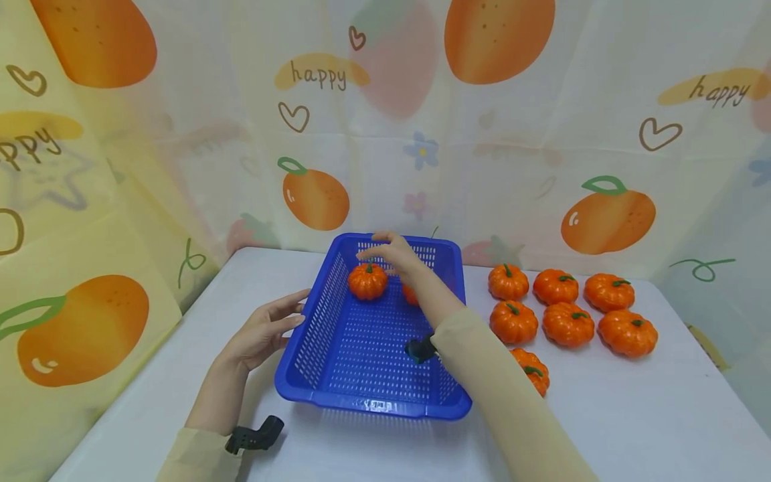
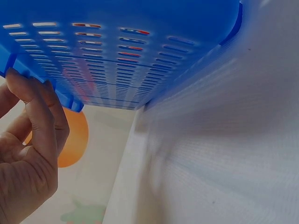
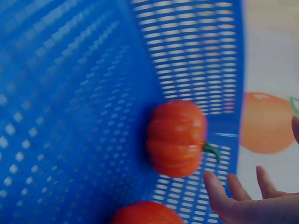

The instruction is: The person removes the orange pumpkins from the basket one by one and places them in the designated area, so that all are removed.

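A blue plastic basket [image 1: 373, 365] with slotted walls stands on the white table. Inside, at its far end, lie two small orange pumpkins with green stems; one pumpkin [image 1: 367, 281] is in plain sight, the other pumpkin [image 1: 411, 294] is partly covered by the right arm. My left hand [image 1: 265, 329] holds the basket's left rim with bent fingers, as the left wrist view also shows. Over the far end of the basket is my right hand [image 1: 397, 256], its fingers loosely spread and nothing in them. In the right wrist view its fingertips [image 3: 212, 184] are near a pumpkin's stem.
Right of the basket, several more orange pumpkins [image 1: 568, 325] sit in rough rows on the table [image 1: 608, 415]. The nearest pumpkin [image 1: 533, 371] is partly behind the right sleeve. A fruit-print curtain [image 1: 506, 181] hangs close behind the table.
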The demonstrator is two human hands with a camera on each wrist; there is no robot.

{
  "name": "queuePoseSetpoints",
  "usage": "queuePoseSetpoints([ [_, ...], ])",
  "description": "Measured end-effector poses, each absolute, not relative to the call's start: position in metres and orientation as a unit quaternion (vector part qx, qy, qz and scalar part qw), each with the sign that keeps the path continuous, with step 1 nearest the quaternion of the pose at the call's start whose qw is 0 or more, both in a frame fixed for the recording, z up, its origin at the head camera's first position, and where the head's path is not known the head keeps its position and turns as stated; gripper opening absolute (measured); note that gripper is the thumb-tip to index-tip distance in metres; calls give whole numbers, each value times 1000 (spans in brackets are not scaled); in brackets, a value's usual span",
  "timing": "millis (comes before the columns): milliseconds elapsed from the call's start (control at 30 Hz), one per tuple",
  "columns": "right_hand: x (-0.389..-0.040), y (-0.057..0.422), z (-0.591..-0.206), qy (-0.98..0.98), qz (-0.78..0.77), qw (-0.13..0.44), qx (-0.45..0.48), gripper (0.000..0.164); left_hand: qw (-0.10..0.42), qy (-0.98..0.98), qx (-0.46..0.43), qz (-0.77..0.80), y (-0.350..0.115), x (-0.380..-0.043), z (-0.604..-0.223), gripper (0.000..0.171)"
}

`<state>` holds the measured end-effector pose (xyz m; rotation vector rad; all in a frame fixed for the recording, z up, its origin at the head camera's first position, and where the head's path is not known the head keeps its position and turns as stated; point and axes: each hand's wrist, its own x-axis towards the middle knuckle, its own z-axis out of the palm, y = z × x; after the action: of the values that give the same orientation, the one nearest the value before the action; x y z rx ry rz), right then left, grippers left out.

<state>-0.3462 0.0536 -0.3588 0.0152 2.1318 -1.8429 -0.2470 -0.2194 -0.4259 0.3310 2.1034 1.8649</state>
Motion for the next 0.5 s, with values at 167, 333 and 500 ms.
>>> queuePoseSetpoints([
  [167,-347,50,-369,757,-632,165,22,69,155,732,116,653,-219,-246,-426,60],
  [333,-349,49,-377,785,-596,168,7,72,155,732,119,653,-218,-245,-424,60],
  [500,-348,47,-380,816,-544,190,-51,78,149,734,125,650,-218,-245,-424,59],
])
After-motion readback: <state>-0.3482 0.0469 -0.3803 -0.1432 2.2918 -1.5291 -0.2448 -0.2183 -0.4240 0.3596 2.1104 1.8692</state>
